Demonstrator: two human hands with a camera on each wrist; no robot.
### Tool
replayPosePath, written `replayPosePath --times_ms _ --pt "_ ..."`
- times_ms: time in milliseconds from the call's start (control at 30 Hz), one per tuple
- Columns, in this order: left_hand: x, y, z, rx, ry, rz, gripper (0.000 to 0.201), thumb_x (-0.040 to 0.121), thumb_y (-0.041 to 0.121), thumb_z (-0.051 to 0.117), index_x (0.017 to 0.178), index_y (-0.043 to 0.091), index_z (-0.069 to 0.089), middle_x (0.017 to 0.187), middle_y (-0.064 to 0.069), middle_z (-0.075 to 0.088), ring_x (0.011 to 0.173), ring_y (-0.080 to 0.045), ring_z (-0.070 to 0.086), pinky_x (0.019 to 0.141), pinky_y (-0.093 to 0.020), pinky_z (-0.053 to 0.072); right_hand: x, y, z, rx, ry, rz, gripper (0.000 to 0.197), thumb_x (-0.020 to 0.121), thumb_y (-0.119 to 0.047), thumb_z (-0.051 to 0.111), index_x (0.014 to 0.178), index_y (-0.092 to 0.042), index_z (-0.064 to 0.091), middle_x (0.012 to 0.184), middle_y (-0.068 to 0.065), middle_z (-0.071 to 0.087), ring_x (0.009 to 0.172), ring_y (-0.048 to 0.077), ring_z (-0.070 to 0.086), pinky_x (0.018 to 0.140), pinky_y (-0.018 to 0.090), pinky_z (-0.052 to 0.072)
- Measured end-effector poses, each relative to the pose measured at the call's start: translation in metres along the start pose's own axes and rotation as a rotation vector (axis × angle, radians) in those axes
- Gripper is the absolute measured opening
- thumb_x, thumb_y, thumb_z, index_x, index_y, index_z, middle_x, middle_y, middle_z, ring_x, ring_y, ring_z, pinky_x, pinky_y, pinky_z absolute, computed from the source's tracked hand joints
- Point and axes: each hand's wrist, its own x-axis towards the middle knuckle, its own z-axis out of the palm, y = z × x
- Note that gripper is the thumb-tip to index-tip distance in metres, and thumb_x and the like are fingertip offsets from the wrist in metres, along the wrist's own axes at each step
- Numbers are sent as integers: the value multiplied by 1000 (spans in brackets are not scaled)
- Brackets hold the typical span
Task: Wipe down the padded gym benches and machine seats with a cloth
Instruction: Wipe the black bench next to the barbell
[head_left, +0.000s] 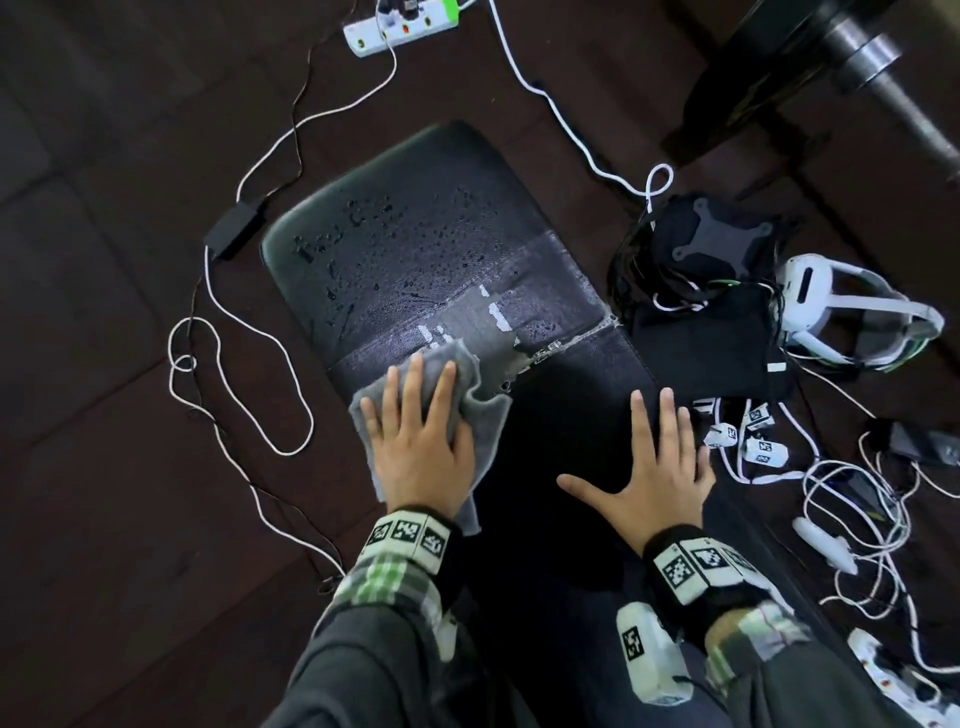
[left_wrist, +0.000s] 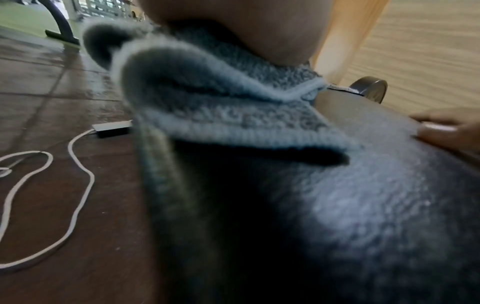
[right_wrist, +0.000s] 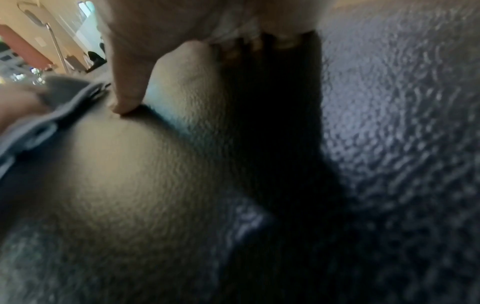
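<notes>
Now my left hand (head_left: 421, 457) presses the grey cloth (head_left: 488, 421) flat-fingered on the bench pad (head_left: 415, 208). Push toward 12 o'clock through the droplets (head_left: 395, 244), pressure even; right hand (head_left: 657, 478), fingers spread, braces.
</notes>
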Motion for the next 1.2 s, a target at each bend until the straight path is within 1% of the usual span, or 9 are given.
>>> replayPosePath --times_ms 100,167,367,433,567,733,867,1000,1200 --pt "-4 -15 -3 -147 18 -186 58 83 38 44 140 25 54 152 -22 33 143 -43 26 109 -68 28 1 17 -9 -2 56 91 133 40 -98 39 149 -28 7 157 -6 2 141 12 13 110 47 17" --pt "2 -17 -5 -201 0 -291 59 86 42 39 142 29 51 155 -22 28 146 -45 18 110 -69 24 1 26 -10 41 1 193 139 35 -97 43 148 -26 2 157 -3 3 143 12 8 112 48 14" --pt "53 7 1 -26 1 -360 58 94 50 28 148 32 44 157 -17 31 143 -48 26 109 -72 12 4 30 -1 81 -5 258 138 32 -93 45 147 -29 1 151 5 19 139 22 17 112 49 12" --pt "74 20 2 -22 26 -326 57 96 51 27 148 34 42 159 -16 29 144 -47 23 110 -71 6 5 30 -1 70 -2 251 138 34 -93 44 147 -29 1 151 4 20 138 22 17 111 48 12" --pt "93 56 9 36 -109 -119 54 101 51 28 153 39 25 165 -9 12 149 -40 9 114 -64 -5 4 31 -2 56 1 239 138 35 -94 41 148 -27 -1 151 2 20 138 20 17 111 47 11" --pt "53 60 10 42 -103 157 53 94 51 39 144 34 47 155 -10 38 142 -40 31 116 -60 5 1 29 -1 52 -1 239 141 33 -97 37 148 -26 1 150 3 22 137 21 19 111 48 11" --pt "21 30 -1 14 -136 244 49 93 48 43 139 35 54 152 -7 44 139 -35 39 114 -58 21 1 29 0 41 -4 240 143 29 -101 26 148 -27 1 149 4 24 137 21 20 110 48 12" --pt "31 14 -6 -14 -148 137 53 92 49 43 143 35 49 154 -6 41 141 -33 38 112 -60 25 0 29 -2 53 -12 229 141 31 -100 29 148 -27 -3 150 3 20 137 18 15 112 47 9" --pt "83 44 2 -33 -126 -147 62 93 51 20 153 35 29 163 -8 20 149 -37 17 114 -65 2 1 30 -1 32 -4 221 141 32 -100 24 149 -25 0 149 4 22 137 20 18 111 48 11"
